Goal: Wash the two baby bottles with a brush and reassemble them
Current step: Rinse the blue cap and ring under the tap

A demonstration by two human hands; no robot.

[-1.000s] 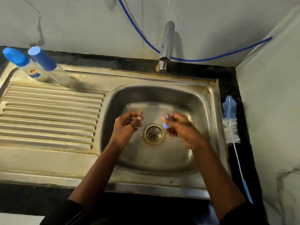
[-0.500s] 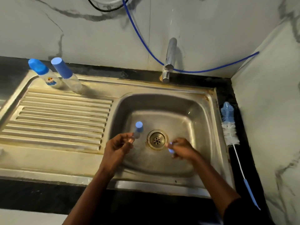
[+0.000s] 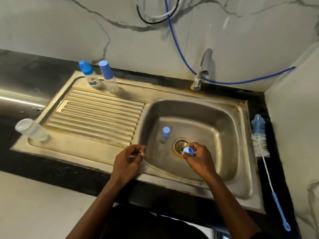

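Far left: clear cup (image 3: 30,129), upright on the near-left corner of the sink (image 3: 172,94). Further back, at the far edge of the drainboard (image 3: 96,114): printed bottle (image 3: 89,75) and plain bottle (image 3: 107,75), side by side, both upright and blue-capped, well apart from the hands. Next, left hand (image 3: 128,160) over the near-left rim of the basin (image 3: 215,135), fingers curled in toward the thumb, with a thin pale sliver between them; cannot tell whether pinching anything. Inside the basin, just left of the drain (image 3: 180,146): small capped piece (image 3: 164,134), standing upright, blue on top and clear below, touched by neither hand. Over the drain's near edge: right hand (image 3: 198,157), fingertips and thumb pinching a small blue part (image 3: 188,150). Behind the basin, tap (image 3: 202,69) at the wall, with a blue hose (image 3: 174,40) looping past it. Far right, on the black counter (image 3: 257,104) beside the sink: brush (image 3: 260,140), lying flat, bristles at the far end, blue grip at the near end, untouched.
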